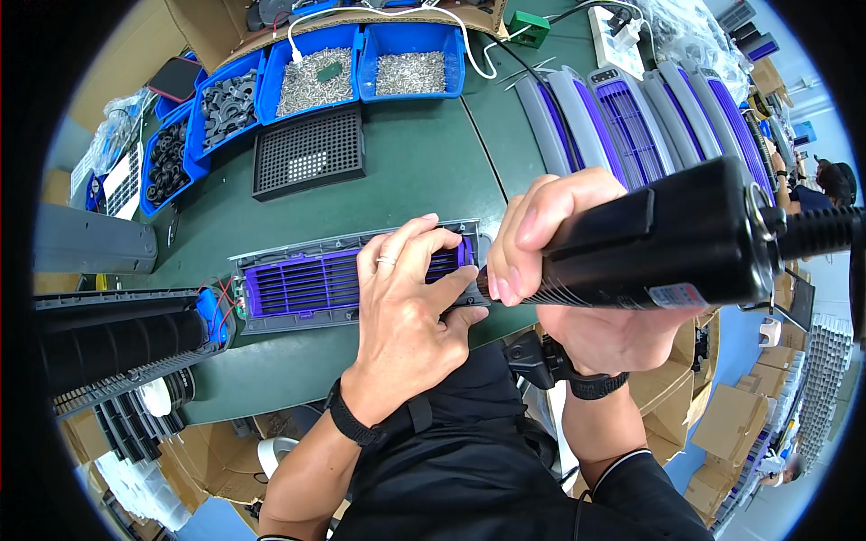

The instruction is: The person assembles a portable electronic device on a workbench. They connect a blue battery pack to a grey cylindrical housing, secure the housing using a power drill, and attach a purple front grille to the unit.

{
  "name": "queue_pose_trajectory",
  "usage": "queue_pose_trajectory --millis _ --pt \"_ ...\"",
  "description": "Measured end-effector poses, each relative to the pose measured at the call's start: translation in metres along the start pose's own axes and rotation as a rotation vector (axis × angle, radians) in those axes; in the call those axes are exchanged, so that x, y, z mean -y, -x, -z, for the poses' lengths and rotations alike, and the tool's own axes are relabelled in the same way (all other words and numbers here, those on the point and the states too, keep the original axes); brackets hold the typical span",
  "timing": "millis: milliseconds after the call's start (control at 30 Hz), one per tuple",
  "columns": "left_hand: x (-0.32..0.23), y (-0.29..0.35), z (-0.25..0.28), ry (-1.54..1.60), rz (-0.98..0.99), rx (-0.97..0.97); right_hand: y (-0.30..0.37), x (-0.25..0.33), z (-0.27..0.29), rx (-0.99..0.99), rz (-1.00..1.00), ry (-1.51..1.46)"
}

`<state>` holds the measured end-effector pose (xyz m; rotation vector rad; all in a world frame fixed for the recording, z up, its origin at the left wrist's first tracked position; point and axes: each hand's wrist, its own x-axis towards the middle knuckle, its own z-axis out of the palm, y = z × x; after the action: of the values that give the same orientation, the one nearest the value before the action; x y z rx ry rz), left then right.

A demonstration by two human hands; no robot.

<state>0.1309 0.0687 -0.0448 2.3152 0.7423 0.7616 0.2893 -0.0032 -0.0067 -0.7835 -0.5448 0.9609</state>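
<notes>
My right hand (559, 243) is wrapped round a black electric screwdriver (663, 239); its tip points left toward the right end of a grey panel and is hidden by my fingers. The grey panel (347, 317) lies on the bench with a purple slatted grille (307, 282) set in it. My left hand (410, 302) grips the panel's right part, fingers bent over the grille, thumb and forefinger close together beside the screwdriver's tip. Whether a screw sits there cannot be seen. Thin red wires (225, 293) run from the panel's left end to a dark grey housing (126, 334).
Blue bins (410, 95) of screws and dark parts line the back of the green bench (415, 171), before a black perforated tray (307, 153). Several grey-and-purple panels (622, 113) stand at the back right. A power strip (616, 41) lies behind them. Cardboard boxes (735, 415) fill the right floor.
</notes>
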Motion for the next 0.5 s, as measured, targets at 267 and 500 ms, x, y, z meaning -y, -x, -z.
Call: queue_pose_trajectory --millis 267,500 --pt "0.0008 0.0015 0.0003 -0.007 -0.007 -0.017 0.0006 -0.0019 -0.0008 -0.014 0.013 -0.006" --pt "0.0005 0.0018 -0.0004 -0.004 -0.006 -0.024 0.0022 -0.0040 -0.0003 -0.028 0.025 -0.023"
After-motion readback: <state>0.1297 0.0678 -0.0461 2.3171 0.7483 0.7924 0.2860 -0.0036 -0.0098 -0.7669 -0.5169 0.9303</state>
